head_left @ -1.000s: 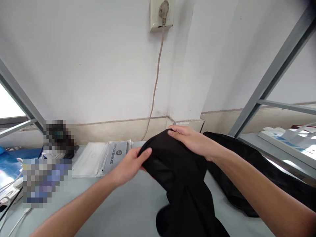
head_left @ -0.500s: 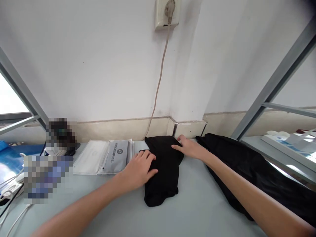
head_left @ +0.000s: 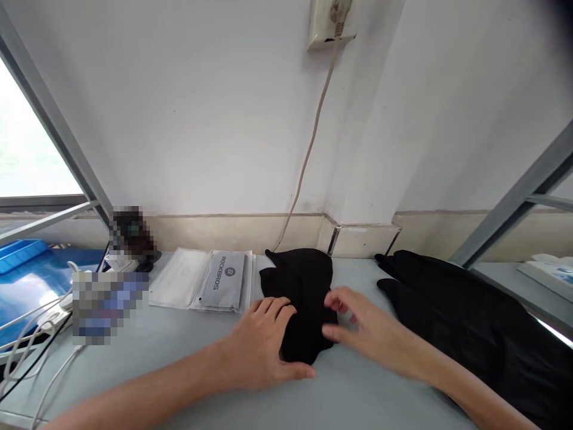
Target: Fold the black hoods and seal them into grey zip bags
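A small folded piece of black fabric (head_left: 308,275) lies on the grey tabletop in front of me; I cannot tell what kind of item it is. My left hand (head_left: 264,343) rests along its left near edge, fingers laid on the cloth and thumb stretched out below. At its right edge is my right hand (head_left: 358,322), slightly blurred, with curled fingers and the thumb held apart from them. Two pointed corners of the fabric stick out at its far left.
Left of the fabric lies an opened clear plastic case with a grey ROCKBROS pouch (head_left: 221,280). A larger black cloth (head_left: 470,322) spreads along the right. White cables (head_left: 49,322) and a blue tray (head_left: 22,254) are at far left. A power cord (head_left: 308,155) hangs down the wall.
My right hand has come from the fabric's far right corner down to its right side. The left hand has slid nearer to me. The fabric's outline has changed, and the view has shifted left.
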{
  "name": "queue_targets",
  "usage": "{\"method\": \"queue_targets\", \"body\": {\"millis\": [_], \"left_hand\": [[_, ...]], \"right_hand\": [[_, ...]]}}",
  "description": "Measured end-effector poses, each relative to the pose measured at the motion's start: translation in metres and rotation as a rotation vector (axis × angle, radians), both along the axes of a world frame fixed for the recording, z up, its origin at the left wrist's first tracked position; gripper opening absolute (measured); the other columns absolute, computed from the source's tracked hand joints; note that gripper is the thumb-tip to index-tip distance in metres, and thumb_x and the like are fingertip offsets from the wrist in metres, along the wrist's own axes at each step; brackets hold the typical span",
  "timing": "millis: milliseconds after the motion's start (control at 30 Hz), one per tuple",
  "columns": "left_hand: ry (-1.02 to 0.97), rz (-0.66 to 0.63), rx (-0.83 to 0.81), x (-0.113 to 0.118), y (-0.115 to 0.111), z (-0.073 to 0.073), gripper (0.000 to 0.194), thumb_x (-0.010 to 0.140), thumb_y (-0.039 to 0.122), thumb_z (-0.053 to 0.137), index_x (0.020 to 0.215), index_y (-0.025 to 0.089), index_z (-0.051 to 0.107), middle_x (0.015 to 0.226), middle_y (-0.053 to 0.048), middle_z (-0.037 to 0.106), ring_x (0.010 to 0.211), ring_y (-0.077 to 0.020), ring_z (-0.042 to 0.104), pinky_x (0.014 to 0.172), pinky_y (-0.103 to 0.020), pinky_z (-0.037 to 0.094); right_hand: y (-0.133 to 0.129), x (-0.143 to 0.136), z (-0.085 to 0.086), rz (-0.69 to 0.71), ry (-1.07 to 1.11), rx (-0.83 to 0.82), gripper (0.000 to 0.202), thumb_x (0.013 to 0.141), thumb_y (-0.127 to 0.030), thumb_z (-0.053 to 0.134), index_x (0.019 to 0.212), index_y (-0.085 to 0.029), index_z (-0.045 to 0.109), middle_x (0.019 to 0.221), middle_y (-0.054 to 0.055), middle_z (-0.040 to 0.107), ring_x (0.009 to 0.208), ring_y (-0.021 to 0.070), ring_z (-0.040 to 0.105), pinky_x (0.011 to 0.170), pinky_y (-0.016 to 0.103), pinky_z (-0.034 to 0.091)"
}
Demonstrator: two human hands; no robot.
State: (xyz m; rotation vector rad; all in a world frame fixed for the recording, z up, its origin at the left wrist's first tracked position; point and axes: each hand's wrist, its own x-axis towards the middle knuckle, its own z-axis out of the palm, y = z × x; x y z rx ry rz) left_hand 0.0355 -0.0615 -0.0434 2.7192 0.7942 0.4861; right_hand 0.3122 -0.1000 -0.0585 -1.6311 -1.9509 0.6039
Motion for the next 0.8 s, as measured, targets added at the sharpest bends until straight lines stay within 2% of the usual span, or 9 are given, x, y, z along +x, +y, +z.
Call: {"method": "queue_targets", "body": {"millis": [33, 100, 133, 267, 367, 433, 567, 700, 800], "left_hand": [[-0.005, 0.008, 0.015, 0.000, -0.002, -0.001, 0.056, 0.093, 0.057, 0.069, 0.133, 0.020, 0.057, 0.139, -0.016, 0.060, 0.127, -0.0367, 0.058, 0.105, -0.054, 0.050], [-0.020, 0.036, 0.027, 0.000, -0.003, -0.004, 0.018, 0.101, 0.029, 0.058, 0.115, 0.020, 0.062, 0.120, -0.011, 0.065, 0.108, -0.0286, 0.062, 0.093, -0.045, 0.054], [-0.039, 0.049, 0.024, 0.001, -0.002, -0.005, 0.013, 0.101, 0.020, 0.051, 0.107, 0.020, 0.063, 0.111, -0.009, 0.065, 0.101, -0.0253, 0.062, 0.088, -0.041, 0.054], [-0.156, 0.066, -0.011, 0.007, 0.003, -0.008, 0.018, 0.105, 0.015, 0.039, 0.099, 0.021, 0.055, 0.093, -0.004, 0.063, 0.085, -0.0196, 0.060, 0.078, -0.034, 0.051], [-0.208, 0.103, -0.042, 0.008, 0.004, -0.008, 0.021, 0.111, 0.021, 0.029, 0.104, 0.022, 0.048, 0.082, 0.001, 0.058, 0.070, -0.0158, 0.054, 0.066, -0.029, 0.045], [-0.203, 0.087, -0.033, 0.005, 0.005, -0.006, 0.022, 0.113, 0.024, 0.025, 0.107, 0.022, 0.046, 0.078, 0.003, 0.053, 0.064, -0.0140, 0.050, 0.059, -0.026, 0.039], [-0.162, 0.012, 0.138, -0.007, 0.009, 0.007, 0.016, 0.114, 0.023, 0.029, 0.109, 0.022, 0.045, 0.082, 0.002, 0.056, 0.067, -0.0141, 0.053, 0.059, -0.025, 0.038], [-0.029, -0.067, 0.258, -0.018, 0.010, 0.026, 0.004, 0.111, 0.019, 0.042, 0.112, 0.020, 0.046, 0.093, -0.002, 0.065, 0.079, -0.0173, 0.062, 0.065, -0.027, 0.045], [0.136, -0.059, 0.240, -0.022, 0.002, 0.038, 0.017, 0.103, 0.009, 0.053, 0.116, 0.019, 0.048, 0.099, -0.003, 0.066, 0.083, -0.0196, 0.066, 0.068, -0.029, 0.049]], "right_hand": [[-0.011, -0.008, 0.000, 0.082, -0.059, -0.008, 0.035, 0.089, -0.056, 0.073, 0.112, -0.032, 0.061, 0.114, 0.005, 0.067, 0.106, 0.0313, 0.063, 0.085, 0.044, 0.058], [-0.027, -0.024, -0.002, 0.085, -0.157, 0.064, 0.020, 0.094, -0.047, 0.068, 0.104, -0.030, 0.062, 0.109, 0.006, 0.066, 0.100, 0.0316, 0.061, 0.083, 0.048, 0.056], [-0.030, -0.032, -0.003, 0.065, -0.186, 0.113, 0.012, 0.099, -0.041, 0.060, 0.099, -0.029, 0.061, 0.105, 0.006, 0.065, 0.095, 0.0308, 0.060, 0.082, 0.049, 0.055], [-0.027, -0.052, -0.007, 0.059, -0.202, 0.242, 0.024, 0.109, -0.030, 0.036, 0.090, -0.027, 0.051, 0.094, 0.006, 0.062, 0.084, 0.0268, 0.059, 0.075, 0.044, 0.053], [-0.020, -0.056, -0.010, 0.033, -0.258, 0.323, 0.020, 0.107, -0.031, 0.044, 0.088, -0.028, 0.043, 0.084, 0.003, 0.060, 0.076, 0.0260, 0.058, 0.068, 0.041, 0.051], [-0.016, -0.051, -0.012, -0.023, -0.350, 0.375, 0.021, 0.101, -0.022, 0.051, 0.087, -0.028, 0.038, 0.081, 0.002, 0.058, 0.072, 0.0259, 0.057, 0.064, 0.040, 0.049], [-0.010, -0.022, -0.014, -0.163, -0.580, 0.433, 0.030, 0.082, -0.003, 0.054, 0.098, -0.027, 0.044, 0.094, 0.008, 0.061, 0.082, 0.0316, 0.061, 0.063, 0.038, 0.047], [-0.009, 0.016, -0.008, -0.293, -0.666, 0.390, 0.017, 0.089, -0.011, 0.051, 0.096, -0.026, 0.051, 0.089, 0.007, 0.060, 0.068, 0.0277, 0.062, 0.053, 0.034, 0.039], [-0.016, 0.033, 0.001, -0.244, -0.613, 0.387, 0.019, 0.094, -0.015, 0.044, 0.100, -0.027, 0.057, 0.088, 0.007, 0.063, 0.068, 0.0263, 0.064, 0.053, 0.033, 0.041]]}}
